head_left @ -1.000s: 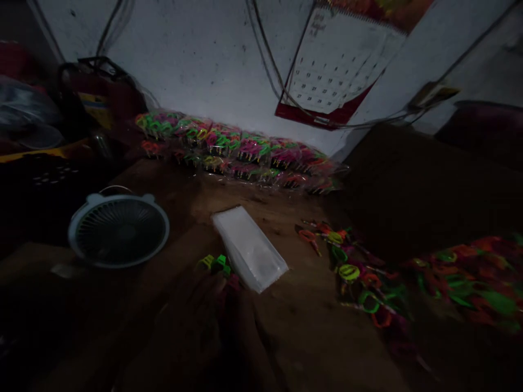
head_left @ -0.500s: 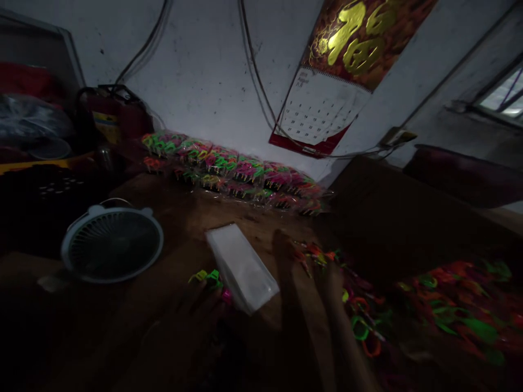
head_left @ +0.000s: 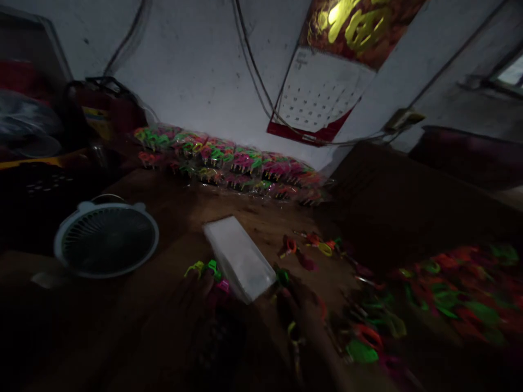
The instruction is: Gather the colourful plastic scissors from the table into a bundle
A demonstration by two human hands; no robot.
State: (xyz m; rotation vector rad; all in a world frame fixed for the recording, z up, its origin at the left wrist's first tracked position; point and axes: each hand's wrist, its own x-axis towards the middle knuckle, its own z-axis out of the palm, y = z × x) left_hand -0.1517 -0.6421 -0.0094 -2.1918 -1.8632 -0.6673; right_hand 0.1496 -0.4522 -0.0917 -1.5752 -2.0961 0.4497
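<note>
My left hand [head_left: 195,294] is low in the dark, left of a stack of clear plastic bags [head_left: 241,258]. Its fingers are closed around small bright plastic pieces, among them a yellow one [head_left: 196,268], a green one [head_left: 212,268] and a pink one [head_left: 223,286]. My right hand [head_left: 300,299] is just right of the stack, blurred and dim, its fingers bent round a green plastic piece [head_left: 281,276]. A yellow loop [head_left: 291,329] shows beside that hand; whether it is held is unclear. Loose looped pieces [head_left: 291,246] lie beyond it on the wooden table [head_left: 171,209].
A large heap of coloured pieces [head_left: 457,294] lies at the right, before a dark cardboard box [head_left: 379,201]. Filled clear packets [head_left: 245,158] line the wall. A round fan [head_left: 106,239] lies at the left. A calendar [head_left: 314,98] and cables hang on the wall.
My right hand has moved from the loose pieces back toward me and left, beside the bag stack, with a green piece at its fingers. My left hand keeps its pieces. The view has shifted slightly.
</note>
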